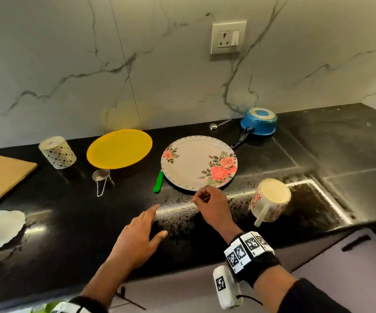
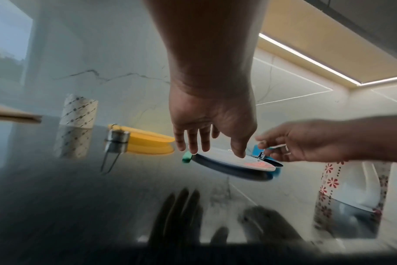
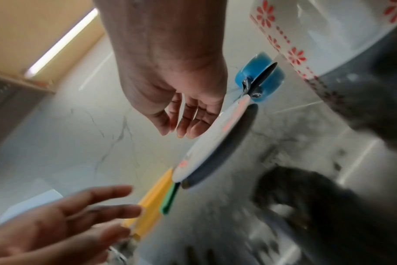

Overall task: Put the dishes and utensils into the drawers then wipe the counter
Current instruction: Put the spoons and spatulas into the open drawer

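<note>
Round white rose-patterned plate [image 1: 197, 162], black desk [image 1: 81, 222] centre: right hand [image 1: 213, 205] at its 6 o'clock rim, left hand [image 1: 137, 236] beside; both spread, empty, poised for lifting.

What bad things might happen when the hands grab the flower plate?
The floral plate rests on the green-handled knife, so lifting it may drag or flip the knife toward the left hand. The upturned mug stands near the right hand; a bump of the forearm might knock it over.

text: none readable | wrist bands [image 1: 248, 250]: square black-and-white coded markers only, no letters or numbers
</note>
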Available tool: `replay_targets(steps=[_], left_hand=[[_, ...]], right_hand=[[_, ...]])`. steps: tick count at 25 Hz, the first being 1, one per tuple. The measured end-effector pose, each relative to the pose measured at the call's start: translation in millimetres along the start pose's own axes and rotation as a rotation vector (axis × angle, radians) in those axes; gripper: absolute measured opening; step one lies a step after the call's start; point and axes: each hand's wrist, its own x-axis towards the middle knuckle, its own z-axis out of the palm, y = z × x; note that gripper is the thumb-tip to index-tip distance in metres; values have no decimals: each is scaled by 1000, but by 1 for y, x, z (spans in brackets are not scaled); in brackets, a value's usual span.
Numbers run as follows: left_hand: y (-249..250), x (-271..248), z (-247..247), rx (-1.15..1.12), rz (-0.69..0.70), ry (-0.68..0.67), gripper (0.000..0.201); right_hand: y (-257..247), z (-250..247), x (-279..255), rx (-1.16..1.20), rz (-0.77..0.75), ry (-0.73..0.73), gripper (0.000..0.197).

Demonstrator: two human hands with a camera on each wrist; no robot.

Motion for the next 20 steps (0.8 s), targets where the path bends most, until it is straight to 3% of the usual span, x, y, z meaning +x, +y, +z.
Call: replay_targets(steps=[5, 9, 13, 16, 20], left_hand=[[43, 67, -12, 9, -111, -18, 78], [50, 108, -16, 5, -169, -21, 75], [49, 162, -19, 41, -131, -49, 71], [53, 210, -19, 145, -11, -96, 74], [64, 265, -10, 276, 85, -240, 95]], right_hand=[[-30, -47, 58, 163, -65, 55, 15], [-42, -62, 121, 2, -121, 2, 12], [-35, -62, 171, -359, -169, -176, 9], [-28, -69, 210, -496, -122, -274, 9], [-27, -80, 261, -649, -75, -288, 17]])
